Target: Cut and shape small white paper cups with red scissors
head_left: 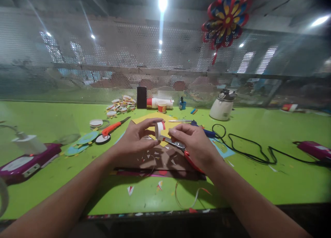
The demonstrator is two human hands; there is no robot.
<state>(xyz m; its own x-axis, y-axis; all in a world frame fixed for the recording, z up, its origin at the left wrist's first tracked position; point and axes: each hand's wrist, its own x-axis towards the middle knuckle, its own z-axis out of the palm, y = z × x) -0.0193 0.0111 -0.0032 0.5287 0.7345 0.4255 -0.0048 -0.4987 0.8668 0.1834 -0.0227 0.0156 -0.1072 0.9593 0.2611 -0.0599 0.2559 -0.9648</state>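
Observation:
My left hand (137, 136) pinches a small cut-down paper cup (160, 128), white with a red patch, between thumb and fingers, tipped on its side. My right hand (195, 140) is closed around red-handled scissors (178, 145), whose blades point left at the cup's lower edge. Its thumb and forefinger are pressed together just right of the cup; whether anything small is between them is unclear. Below both hands, paper scraps (172, 160) lie scattered on a brown sheet (160, 165). A yellow sheet (144, 118) lies behind the cup.
Orange-handled scissors (111, 127) and blue paper rings (86, 137) lie left. Behind are a pile of cut cup pieces (121, 105), a dark upright box (141, 97) and a paper cup (162, 106). A kettle (222, 106), black cord (248, 157) and purple power strip (33, 165) also occupy the table.

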